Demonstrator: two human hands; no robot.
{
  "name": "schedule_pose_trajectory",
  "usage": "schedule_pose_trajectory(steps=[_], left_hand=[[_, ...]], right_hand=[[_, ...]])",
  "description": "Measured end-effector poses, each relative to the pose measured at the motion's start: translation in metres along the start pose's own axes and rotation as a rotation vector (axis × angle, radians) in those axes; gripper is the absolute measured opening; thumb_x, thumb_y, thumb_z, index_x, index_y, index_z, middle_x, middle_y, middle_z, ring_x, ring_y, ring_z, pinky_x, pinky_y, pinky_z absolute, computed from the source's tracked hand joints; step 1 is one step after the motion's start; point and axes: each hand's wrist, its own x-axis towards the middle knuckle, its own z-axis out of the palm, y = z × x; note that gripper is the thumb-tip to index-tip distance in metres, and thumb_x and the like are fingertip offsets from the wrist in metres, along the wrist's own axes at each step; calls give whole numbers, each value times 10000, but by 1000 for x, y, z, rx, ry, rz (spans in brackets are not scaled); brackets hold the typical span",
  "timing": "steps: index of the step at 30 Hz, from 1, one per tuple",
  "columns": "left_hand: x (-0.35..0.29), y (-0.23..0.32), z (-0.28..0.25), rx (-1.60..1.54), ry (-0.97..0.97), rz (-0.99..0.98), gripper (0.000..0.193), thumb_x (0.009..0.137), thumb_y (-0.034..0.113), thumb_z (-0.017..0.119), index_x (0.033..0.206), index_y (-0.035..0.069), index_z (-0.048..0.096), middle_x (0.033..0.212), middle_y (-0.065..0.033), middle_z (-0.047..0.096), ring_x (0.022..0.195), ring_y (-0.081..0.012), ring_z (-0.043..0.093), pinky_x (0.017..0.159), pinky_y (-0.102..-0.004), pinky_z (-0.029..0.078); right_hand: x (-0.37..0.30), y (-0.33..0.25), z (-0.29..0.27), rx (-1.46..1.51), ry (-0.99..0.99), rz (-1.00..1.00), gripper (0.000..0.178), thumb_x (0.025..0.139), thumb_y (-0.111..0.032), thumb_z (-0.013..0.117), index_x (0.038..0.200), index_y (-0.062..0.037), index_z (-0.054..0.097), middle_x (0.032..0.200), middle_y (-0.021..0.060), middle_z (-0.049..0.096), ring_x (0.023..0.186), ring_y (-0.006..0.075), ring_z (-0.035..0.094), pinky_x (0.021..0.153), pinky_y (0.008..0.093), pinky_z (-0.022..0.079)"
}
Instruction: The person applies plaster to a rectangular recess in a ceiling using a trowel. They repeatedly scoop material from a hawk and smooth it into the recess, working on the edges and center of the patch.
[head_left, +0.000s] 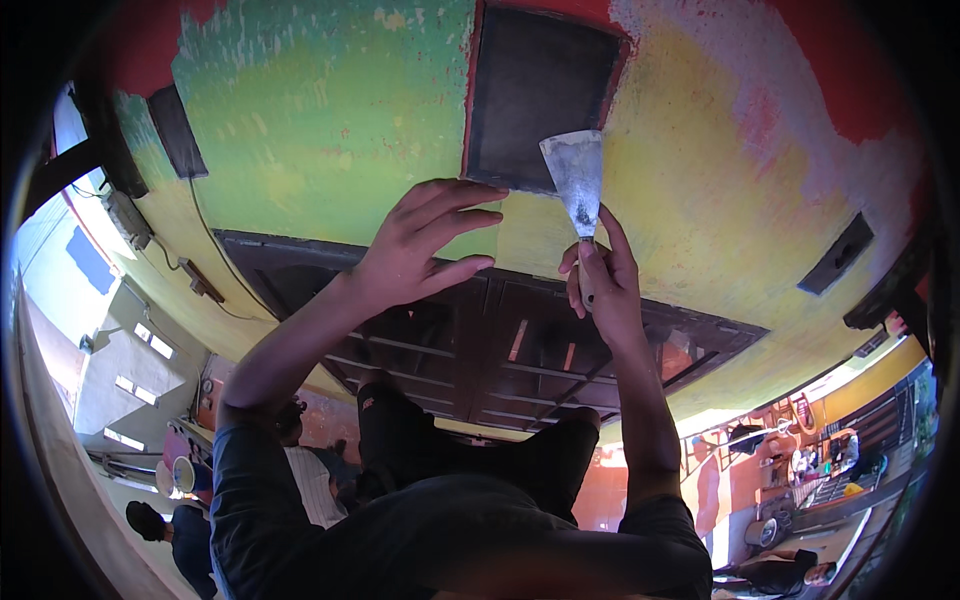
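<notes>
A putty knife [577, 180] with a wide, stained metal blade points up in my right hand [608, 275]. My fingers wrap round its pale handle, and the blade stands in front of the lower right part of a dark rectangular panel [540, 90] with a red border. My left hand [425, 240] is open, fingers apart and holding nothing. Its fingertips are near the panel's lower left corner; I cannot tell whether they touch. Behind both hands the wall [330, 130] shows patchy green and yellow paint.
Below my hands is a dark brown wooden frame with panes [480, 320]. Smaller dark plates [838, 252] sit on the wall, and a cable [208, 215] runs down its left side. People [190, 545] are below left, another person [790, 572] below right, near cluttered goods [825, 460].
</notes>
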Motion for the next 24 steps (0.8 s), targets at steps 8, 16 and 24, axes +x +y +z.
schedule_pose_trajectory(steps=[8, 16, 24], left_hand=[[131, -88, -69, 730, 113, 441, 421, 854, 319, 797, 1217, 135, 688, 1411, -19, 641, 1234, -235, 647, 1016, -405, 541], [165, -118, -79, 655, 223, 532, 294, 877, 205, 754, 1139, 75, 721, 1201, -105, 712, 1103, -276, 691, 942, -419, 574], [172, -134, -84, 604, 267, 580, 121, 871, 81, 713, 988, 50, 716, 1128, -100, 751, 988, -274, 750, 809, -371, 638]], right_hand=[[111, -87, 61, 176, -138, 25, 614, 1106, -207, 493, 1660, -184, 231, 839, 111, 631, 490, 101, 447, 416, 240, 327], [139, -96, 74, 412, -201, -21, 633, 1076, -229, 531, 1651, -260, 267, 794, 47, 529, 499, 105, 408, 420, 244, 314], [143, -105, 81, 581, -208, 86, 574, 1084, -214, 512, 1624, -256, 319, 807, 48, 483, 514, 83, 365, 397, 208, 285]])
